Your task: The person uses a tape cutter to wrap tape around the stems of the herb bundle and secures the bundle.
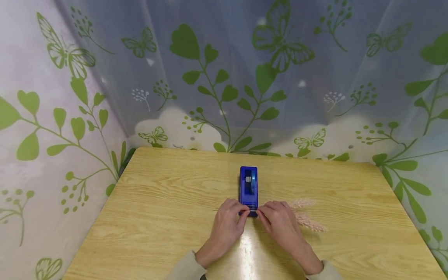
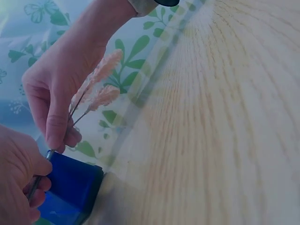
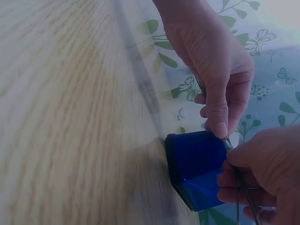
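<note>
A blue tape dispenser stands lengthwise on the table; its toothed metal edge shows between the fingertips. Two pink dried flower sprigs stick out to the right, their thin stems running under the right palm and across the dispenser's near end. With thumb and fingers my left hand pinches the stems at the dispenser's left side; a stem end pokes out beyond it. My right hand pinches them on the right side, fingertips close to the left hand's. The fingers partly hide the dispenser's near end.
The wood-grain table lies under everything. A curtain printed with green leaves and butterflies hangs behind it and along both sides. Beige sleeves reach in at the near edge.
</note>
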The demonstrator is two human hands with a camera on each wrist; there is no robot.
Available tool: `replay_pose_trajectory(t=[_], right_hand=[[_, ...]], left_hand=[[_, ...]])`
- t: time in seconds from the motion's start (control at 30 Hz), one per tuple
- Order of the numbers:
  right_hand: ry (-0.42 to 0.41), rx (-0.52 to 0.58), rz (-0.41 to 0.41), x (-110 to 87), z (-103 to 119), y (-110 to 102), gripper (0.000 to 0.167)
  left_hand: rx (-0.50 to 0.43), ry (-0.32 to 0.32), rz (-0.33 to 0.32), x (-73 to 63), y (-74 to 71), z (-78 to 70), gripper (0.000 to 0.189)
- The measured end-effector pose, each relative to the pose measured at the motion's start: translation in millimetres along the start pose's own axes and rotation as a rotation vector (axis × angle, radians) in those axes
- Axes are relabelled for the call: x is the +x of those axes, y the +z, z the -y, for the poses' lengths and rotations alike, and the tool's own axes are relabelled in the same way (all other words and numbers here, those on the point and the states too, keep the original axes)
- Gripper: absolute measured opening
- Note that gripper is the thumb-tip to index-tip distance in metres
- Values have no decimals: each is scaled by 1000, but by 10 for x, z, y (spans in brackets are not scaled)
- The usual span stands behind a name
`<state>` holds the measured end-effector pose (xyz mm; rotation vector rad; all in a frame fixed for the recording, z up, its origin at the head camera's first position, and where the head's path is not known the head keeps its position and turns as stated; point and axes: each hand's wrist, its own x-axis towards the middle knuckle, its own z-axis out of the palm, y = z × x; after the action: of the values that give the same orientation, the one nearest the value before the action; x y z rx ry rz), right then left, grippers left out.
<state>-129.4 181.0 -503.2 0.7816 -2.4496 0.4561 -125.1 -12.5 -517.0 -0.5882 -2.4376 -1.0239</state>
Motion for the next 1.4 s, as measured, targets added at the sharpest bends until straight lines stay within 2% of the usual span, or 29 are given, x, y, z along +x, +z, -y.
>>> replay_pose_trajectory(t=[0.27, 0.47, 0.6, 0.67, 0.77, 0.9, 1.03, 1.2, 1.3, 1.4], right_hand=[[-66, -34, -65, -5, -8, 34, 13], [-88, -12, -77, -30, -16, 56, 16], [-103, -10, -83, -33, -26, 66, 16], [-104, -11, -77, -33, -27, 66, 15], [-75, 3, -37, -31, -18, 63, 13], [-16, 16, 32, -34, -1, 51, 9], [-2, 13, 26, -24, 7, 40, 9], [-17, 14, -19, -5, -1, 38, 8], [-24, 15, -35, -5, -10, 48, 8], [-31, 24, -47, -11, -22, 60, 8]], left_hand=[[49, -2, 19, 16, -25, -19, 11], [20, -90, 79, 31, -59, -16, 16], [-31, -147, 153, 48, -85, 9, 15], [-66, -156, 170, 58, -103, 24, 13], [-92, -129, 146, 69, -117, 53, 9], [-102, -81, 82, 64, -101, 79, 7], [-105, -62, 54, 44, -84, 88, 6], [-32, -17, 40, 27, -59, 79, 5], [24, 17, 41, 26, -53, 63, 14], [98, 79, 51, 24, -42, 63, 23]])
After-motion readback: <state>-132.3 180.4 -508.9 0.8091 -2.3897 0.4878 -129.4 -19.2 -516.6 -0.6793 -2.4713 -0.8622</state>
